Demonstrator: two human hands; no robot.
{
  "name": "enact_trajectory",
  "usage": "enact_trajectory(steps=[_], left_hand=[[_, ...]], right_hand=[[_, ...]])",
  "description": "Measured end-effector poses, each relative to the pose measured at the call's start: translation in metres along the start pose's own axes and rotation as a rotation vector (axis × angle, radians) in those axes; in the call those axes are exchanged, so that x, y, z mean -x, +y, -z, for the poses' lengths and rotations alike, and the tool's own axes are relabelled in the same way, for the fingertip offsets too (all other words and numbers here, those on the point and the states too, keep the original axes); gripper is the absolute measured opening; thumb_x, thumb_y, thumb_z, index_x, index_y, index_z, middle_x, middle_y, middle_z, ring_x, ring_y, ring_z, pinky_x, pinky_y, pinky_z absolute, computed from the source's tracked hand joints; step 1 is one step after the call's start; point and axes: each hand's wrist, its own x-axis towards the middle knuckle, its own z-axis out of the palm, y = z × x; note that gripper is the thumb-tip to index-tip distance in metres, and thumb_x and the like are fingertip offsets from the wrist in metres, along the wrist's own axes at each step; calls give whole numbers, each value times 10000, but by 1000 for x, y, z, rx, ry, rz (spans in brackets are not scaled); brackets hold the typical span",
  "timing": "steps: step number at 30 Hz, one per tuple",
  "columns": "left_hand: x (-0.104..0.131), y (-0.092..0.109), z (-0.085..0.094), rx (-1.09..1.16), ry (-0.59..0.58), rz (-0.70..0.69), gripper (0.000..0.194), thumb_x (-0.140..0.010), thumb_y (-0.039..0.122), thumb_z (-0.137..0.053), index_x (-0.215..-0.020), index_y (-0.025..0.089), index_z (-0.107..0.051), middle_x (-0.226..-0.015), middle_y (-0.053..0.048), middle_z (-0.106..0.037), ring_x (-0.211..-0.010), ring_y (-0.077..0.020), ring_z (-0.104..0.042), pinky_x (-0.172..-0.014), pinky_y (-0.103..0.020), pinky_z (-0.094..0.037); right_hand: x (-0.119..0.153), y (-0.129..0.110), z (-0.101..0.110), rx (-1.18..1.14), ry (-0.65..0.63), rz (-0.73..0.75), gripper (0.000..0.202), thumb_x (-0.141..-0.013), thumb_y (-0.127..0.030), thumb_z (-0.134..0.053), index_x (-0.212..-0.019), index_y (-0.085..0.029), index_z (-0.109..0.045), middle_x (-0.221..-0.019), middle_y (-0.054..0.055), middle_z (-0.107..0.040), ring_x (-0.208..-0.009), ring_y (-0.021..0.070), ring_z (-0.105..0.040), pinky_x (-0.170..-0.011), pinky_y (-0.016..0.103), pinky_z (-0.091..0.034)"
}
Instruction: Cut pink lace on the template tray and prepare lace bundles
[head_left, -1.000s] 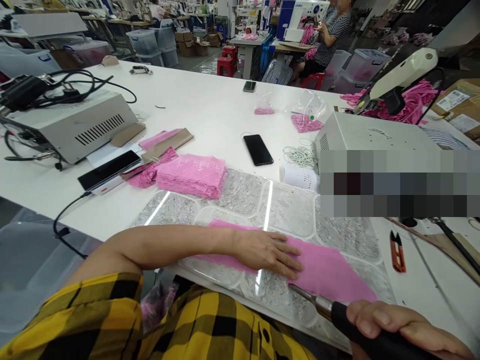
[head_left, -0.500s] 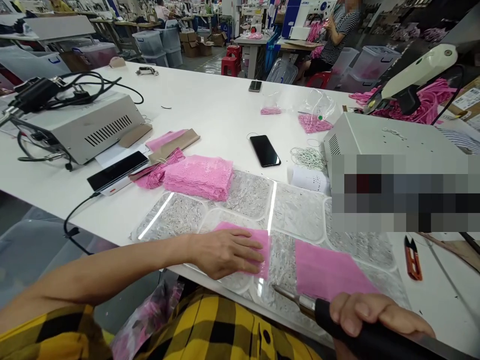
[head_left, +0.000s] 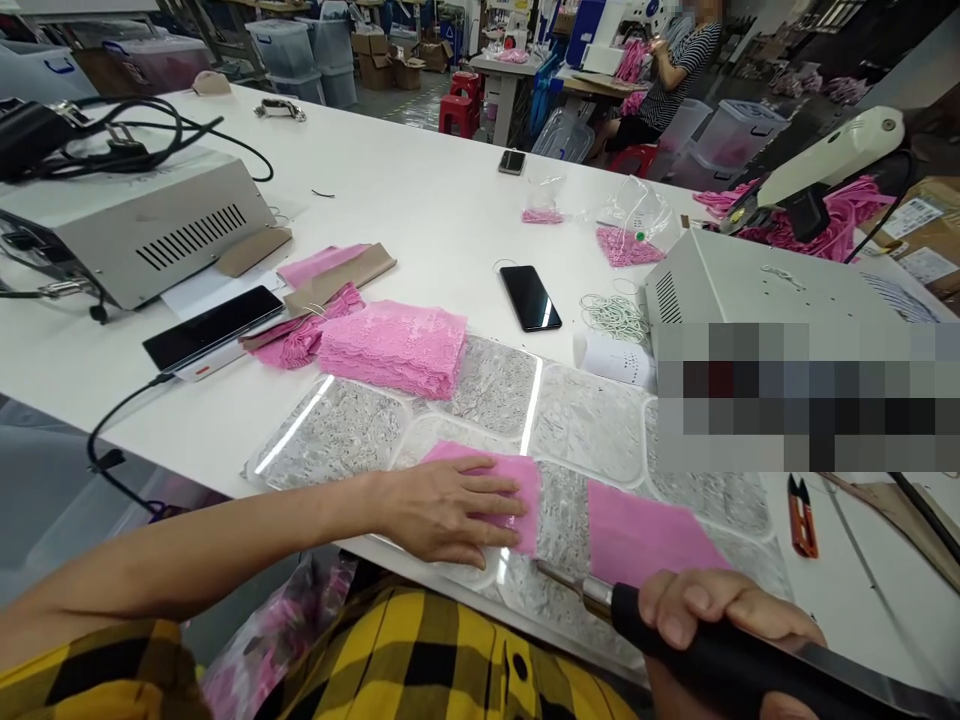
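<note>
bags (head_left: 637, 208) hold pink bits (head_left: 628, 248), left hand (head_left: 435, 510) lies splayed on cloth (head_left: 521, 473), right hand (head_left: 724, 605) grips tool (head_left: 739, 662).

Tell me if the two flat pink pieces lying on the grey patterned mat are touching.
Apart. The head view shows a bare strip of the mat between the piece under the left hand and the right-hand pink piece.

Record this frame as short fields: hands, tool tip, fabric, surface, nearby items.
Hands: left hand flat on a pink fabric piece; right hand grips a black-handled tool
Tool tip: by that piece's near right corner; contact unclear
Other fabric: second pink piece to the right, gap between; pink lace stack beyond left hand
Surface: stone-patterned mat on white table
Nearby: smartphone, orange-handled thread snips
</note>
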Motion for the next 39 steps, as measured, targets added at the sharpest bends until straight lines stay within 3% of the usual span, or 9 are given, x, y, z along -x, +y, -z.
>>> enact_trajectory(steps=[5,10,19,25,39], left_hand=[[1,0,0,-26,2,-21,419,-956,428,-371,-1302,231,-504,-1443,-44,-389,-1374,-174,-279,-1167,-389,-111],[4,0,0,-69,8,18,442,-952,429,-383,-1320,204,-482,-1420,-58,-425,-1370,-200,-286,-1155,-406,-172],[5,4,5,-173,2,38,455,-952,412,-392,-1325,163,-470,-1397,-80,-452,-1338,-240,-345,-1141,-440,-215],[6,5,5,-182,-24,1,466,-934,444,-425,-1371,280,-416,-1450,-69,-374,-1356,-253,-311,-1135,-461,-203],[11,9,3,-194,-31,38,482,-947,465,-370,-1375,247,-410,-1469,-75,-337,-1368,-260,-283,-1125,-453,-228]], right_hand=[[-3,-3,-12,-8,42,0,159,-797,-334,-506,-874,-201,-548,-742,4,-446,-560,122,-455,-505,296,-446],[-5,1,-5,-62,-93,27,190,-829,-326,-511,-953,-188,-548,-794,19,-472,-598,126,-497,-529,305,-480],[-5,1,-5,-77,-91,25,190,-845,-340,-516,-974,-202,-535,-817,20,-470,-612,122,-509,-548,300,-492],[-5,1,-5,-78,-77,23,190,-850,-339,-513,-972,-196,-541,-818,21,-477,-610,118,-515,-540,292,-498],[-9,-2,-8,-50,-49,21,194,-814,-348,-561,-923,-188,-568,-774,23,-503,-567,124,-523,-500,302,-489]])
